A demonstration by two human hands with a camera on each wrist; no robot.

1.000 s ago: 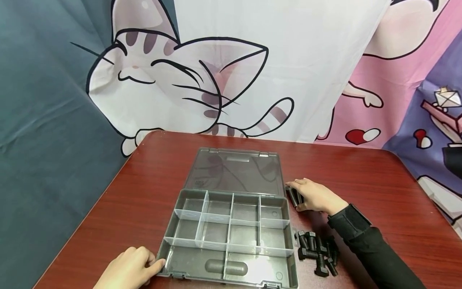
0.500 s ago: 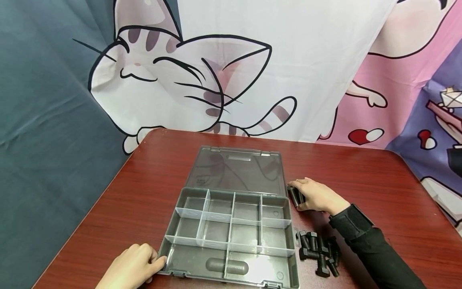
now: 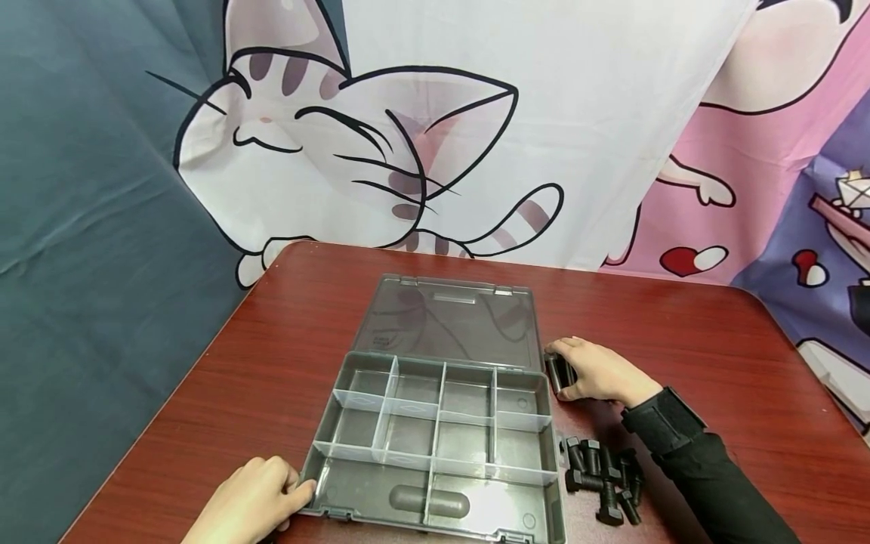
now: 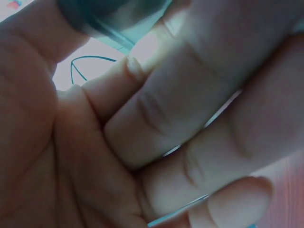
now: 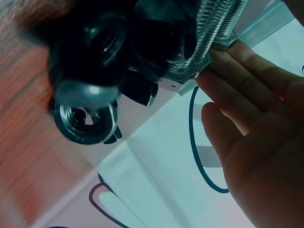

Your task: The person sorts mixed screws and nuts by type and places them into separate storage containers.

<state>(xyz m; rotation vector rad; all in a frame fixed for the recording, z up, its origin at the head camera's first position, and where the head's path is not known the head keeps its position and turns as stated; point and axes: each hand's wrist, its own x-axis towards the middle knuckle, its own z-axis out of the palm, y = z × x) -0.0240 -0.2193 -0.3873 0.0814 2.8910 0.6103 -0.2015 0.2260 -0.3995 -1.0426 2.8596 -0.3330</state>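
Left hand [image 3: 253,495] nearer, right hand [image 3: 601,370] farther

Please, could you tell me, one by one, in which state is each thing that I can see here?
Organizer box: open
Box lid: folded back, lying flat behind the box
Dividers: upright in the box
Black bolts: loose, piled beside the box
Bolts in hand: side by side, held
Right hand: fingers and thumb around those bolts
Left hand: thumb touching the box's near corner
Printed cloth: hanging, slightly creased
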